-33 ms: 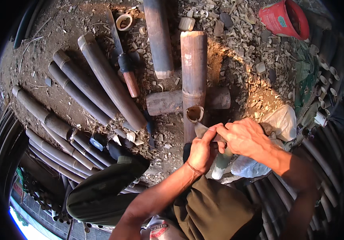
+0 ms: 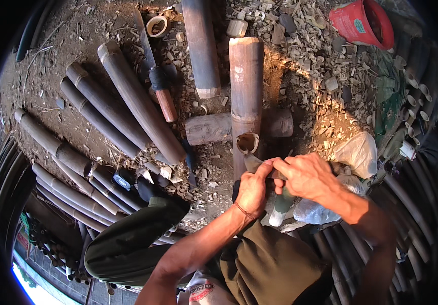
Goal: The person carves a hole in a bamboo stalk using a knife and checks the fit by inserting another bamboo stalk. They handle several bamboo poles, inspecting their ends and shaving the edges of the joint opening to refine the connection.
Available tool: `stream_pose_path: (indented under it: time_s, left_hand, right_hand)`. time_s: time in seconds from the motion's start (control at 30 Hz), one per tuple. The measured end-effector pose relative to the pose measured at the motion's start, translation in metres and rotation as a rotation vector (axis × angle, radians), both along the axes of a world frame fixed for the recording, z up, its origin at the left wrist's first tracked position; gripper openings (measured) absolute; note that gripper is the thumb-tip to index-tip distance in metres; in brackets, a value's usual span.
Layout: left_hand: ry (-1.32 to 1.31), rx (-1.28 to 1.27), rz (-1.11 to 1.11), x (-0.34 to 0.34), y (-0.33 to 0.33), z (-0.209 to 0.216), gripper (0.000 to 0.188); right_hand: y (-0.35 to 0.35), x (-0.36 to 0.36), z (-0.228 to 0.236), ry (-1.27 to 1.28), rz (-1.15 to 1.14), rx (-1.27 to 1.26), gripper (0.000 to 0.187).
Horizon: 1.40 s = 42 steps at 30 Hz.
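A bamboo tube [image 2: 246, 91] lies lengthwise before me across a short log [image 2: 209, 129], with an open hole [image 2: 247, 143] cut near its close end. A grey, flat, blade-like piece [image 2: 252, 162] reaches the close edge of that hole; whether it touches is hard to see. My left hand [image 2: 253, 190] is closed round this piece, thumb pressed on top. Just to the right, my right hand [image 2: 308, 175] is closed too, its fingers meeting the left thumb and gripping the same piece. The rest of the piece is hidden by my fingers.
A long knife [image 2: 159, 81] lies at the upper left beside several bamboo tubes [image 2: 140, 99]. Another thick tube [image 2: 201, 48] lies farther off. Wood chips cover the ground around a red bucket [image 2: 354, 24]. Plastic bags [image 2: 357, 155] sit right of my hands.
Both hands and the blade-like piece have shifted very slightly relative to the bamboo. Their grip looks the same, and the rest of the scene stays put.
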State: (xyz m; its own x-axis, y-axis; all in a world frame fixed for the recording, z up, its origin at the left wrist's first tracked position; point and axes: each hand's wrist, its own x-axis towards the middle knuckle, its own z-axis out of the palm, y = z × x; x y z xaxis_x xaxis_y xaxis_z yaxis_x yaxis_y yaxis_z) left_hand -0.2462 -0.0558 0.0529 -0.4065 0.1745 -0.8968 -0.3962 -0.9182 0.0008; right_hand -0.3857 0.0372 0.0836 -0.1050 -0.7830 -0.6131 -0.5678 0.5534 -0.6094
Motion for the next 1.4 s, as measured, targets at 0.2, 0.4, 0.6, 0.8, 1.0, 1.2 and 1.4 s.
stream_pose_path:
  time_s: [0.2,0.4,0.6,0.8,1.0,1.2,1.4]
  left_hand:
    - [0.098,-0.531,-0.812,0.012,-0.042,-0.022,0.044]
    - [0.381,-0.998,-1.150,0.028,-0.068,-0.059,0.027]
    - [0.303,-1.062,-1.191,0.021,-0.058,-0.056,0.034]
    - [0.222,-0.172,-0.311,0.010,-0.012,-0.012,0.036]
    - [0.241,0.295,0.322,0.005,0.024,-0.025,0.044]
    - [-0.015,-0.122,-0.154,0.012,0.000,-0.006,0.038]
    - [0.117,-0.218,-0.258,0.002,-0.007,0.018,0.039]
  right_hand:
    - [0.007,0.108,-0.029,-0.018,-0.703,-0.061,0.030]
    - [-0.027,0.152,-0.047,-0.111,-0.857,0.119,0.051]
    - [-0.009,0.138,-0.046,-0.132,-0.843,-0.059,0.049]
    - [0.018,0.041,0.021,0.047,-0.078,0.184,0.045]
    - [-0.010,-0.015,0.025,0.075,0.238,0.062,0.028]
    - [0.015,0.026,-0.006,-0.146,-0.042,0.114,0.042]
    - [0.007,0.022,0.040,-0.017,-0.016,0.188,0.043]
